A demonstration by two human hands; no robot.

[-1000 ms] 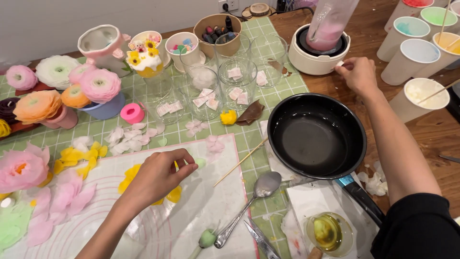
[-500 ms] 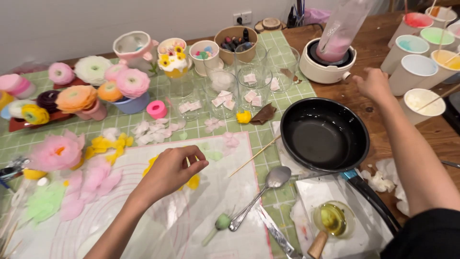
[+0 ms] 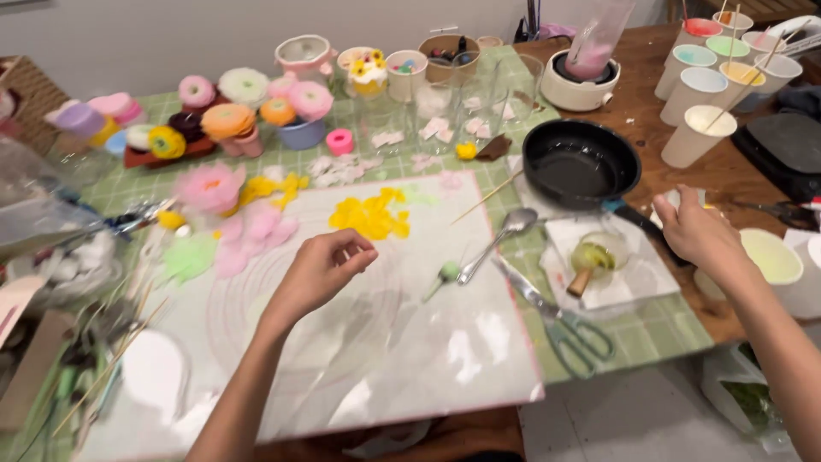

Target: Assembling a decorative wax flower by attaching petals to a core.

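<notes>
- The green checked tablecloth (image 3: 658, 329) carries our whole workspace; along its far edge a row of finished flowers (image 3: 227, 120) in pink, orange and white already stands in small pots, so we judge a good share of the making done.
- On the pale work mat (image 3: 385, 342) in front of us lie loose petals not yet assembled — a yellow petal pile (image 3: 372, 214), pink petals (image 3: 256, 229) and a green leaf piece (image 3: 188, 255). These look like the part left to put together.
- The black pan (image 3: 581, 162) sits at the right of the mat, seemingly empty but for a shine on its base; its handle runs toward our right hand.
- Paper cups (image 3: 693, 85) of coloured liquid with sticks in them stand beyond the pan, near a white blender base (image 3: 581, 85).
- Scissors (image 3: 564, 329) and a metal spoon (image 3: 500, 235) lie unused on the mat's right edge.
- A small glass dish (image 3: 599, 255) of yellowish liquid sits between pan handle and scissors.
- Our left hand (image 3: 321, 269) hovers over the mat just below the yellow petals, fingers curled loosely inward; we cannot tell whether anything is pinched.
- Our right hand (image 3: 697, 231) rests by the pan handle, fingers bent — whether it grips the handle we cannot tell.
</notes>
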